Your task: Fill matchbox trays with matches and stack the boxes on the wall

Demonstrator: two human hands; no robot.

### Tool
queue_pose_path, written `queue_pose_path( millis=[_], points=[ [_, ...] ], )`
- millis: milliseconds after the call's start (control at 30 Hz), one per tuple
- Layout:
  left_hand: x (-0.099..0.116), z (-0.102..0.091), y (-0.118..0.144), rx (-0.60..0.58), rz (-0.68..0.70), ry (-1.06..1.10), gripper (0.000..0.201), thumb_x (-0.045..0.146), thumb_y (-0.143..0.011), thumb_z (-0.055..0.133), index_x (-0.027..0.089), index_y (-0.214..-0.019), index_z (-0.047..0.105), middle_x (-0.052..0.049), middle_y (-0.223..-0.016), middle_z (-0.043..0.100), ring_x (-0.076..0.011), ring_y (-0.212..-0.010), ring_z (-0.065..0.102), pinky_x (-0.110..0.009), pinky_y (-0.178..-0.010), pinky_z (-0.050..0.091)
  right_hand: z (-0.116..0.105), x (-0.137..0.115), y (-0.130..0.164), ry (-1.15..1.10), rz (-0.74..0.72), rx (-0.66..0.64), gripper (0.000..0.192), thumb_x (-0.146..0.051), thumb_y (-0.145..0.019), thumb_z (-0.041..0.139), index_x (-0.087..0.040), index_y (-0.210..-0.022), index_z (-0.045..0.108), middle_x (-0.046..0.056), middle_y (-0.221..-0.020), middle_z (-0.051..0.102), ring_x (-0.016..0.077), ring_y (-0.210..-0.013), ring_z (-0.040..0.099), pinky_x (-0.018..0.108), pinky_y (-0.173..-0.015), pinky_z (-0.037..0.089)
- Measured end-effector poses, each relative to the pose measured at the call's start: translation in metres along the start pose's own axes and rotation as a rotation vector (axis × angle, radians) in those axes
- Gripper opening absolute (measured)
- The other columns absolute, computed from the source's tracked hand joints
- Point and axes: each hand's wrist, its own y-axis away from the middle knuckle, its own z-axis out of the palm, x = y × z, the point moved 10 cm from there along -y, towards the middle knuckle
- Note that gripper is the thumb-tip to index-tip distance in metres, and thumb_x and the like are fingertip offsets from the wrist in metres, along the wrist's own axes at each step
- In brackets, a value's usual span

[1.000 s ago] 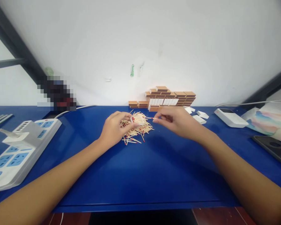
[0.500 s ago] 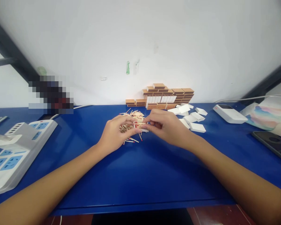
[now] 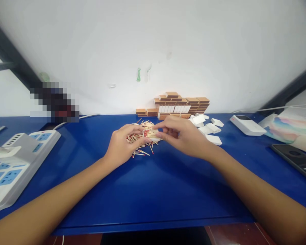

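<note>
Between the thumb and fingers of my left hand point(image 3: 122, 142) is a small white matchbox tray point(image 3: 153, 139), gripped at its left end. Several matches point(image 3: 150, 132) with red heads lie in it, heads toward the left. My right hand point(image 3: 180, 134) is at the tray's right end, its thumb and index finger closed about the ends of the matches; its other fingers are curled under. Below and behind the tray, a loose pile of matches point(image 3: 142, 124) is spread on the blue table point(image 3: 148, 190), partly hidden by my hands.
Brown matchboxes point(image 3: 193, 101) are stacked against the wall, with white trays standing among them. More white trays point(image 3: 209, 128) lie loose at the right. Farther right are a white device point(image 3: 247, 125), a plastic package point(image 3: 288, 126) and a phone point(image 3: 293, 160). A power strip point(image 3: 22, 166) lies at left.
The matches my right hand held over the tray now lie lower in it, and more of them show. My right thumb and index finger have spread slightly. The view has shifted a little.
</note>
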Motion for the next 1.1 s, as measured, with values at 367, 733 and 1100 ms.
queue_pose_path(
  millis=[367,733,1100],
  points=[
    [0.019,-0.001,0.001,0.009,0.144,-0.078,0.033,0.045,-0.083,0.087,0.021,-0.103,0.075,-0.003,-0.098,0.080,-0.0193,-0.093,0.075,-0.034,-0.086,0.060,0.005,-0.002,0.002,0.004,0.076,-0.034,0.008,-0.027,-0.097,0.070,-0.020,-0.094,0.072,-0.002,-0.077,0.056,0.0110,-0.064,0.050,0.027,-0.061,0.039],
    [0.027,0.002,0.003,-0.023,0.211,-0.115,0.031,0.042,-0.084,0.086,0.021,-0.104,0.074,-0.003,-0.098,0.080,-0.0186,-0.092,0.073,-0.035,-0.086,0.058,0.008,-0.005,0.004,0.008,0.041,-0.072,0.005,-0.021,-0.099,0.066,-0.020,-0.095,0.069,-0.003,-0.076,0.053,0.0114,-0.065,0.048,0.026,-0.060,0.037],
    [0.030,0.005,0.004,-0.036,0.251,-0.147,0.033,0.045,-0.085,0.085,0.021,-0.105,0.073,-0.004,-0.100,0.079,-0.0201,-0.093,0.074,-0.036,-0.085,0.058,0.009,-0.016,0.006,0.132,-0.047,-0.029,0.004,-0.022,-0.101,0.061,-0.020,-0.102,0.065,-0.001,-0.083,0.056,0.0131,-0.070,0.049,0.029,-0.065,0.038]
  ],
)
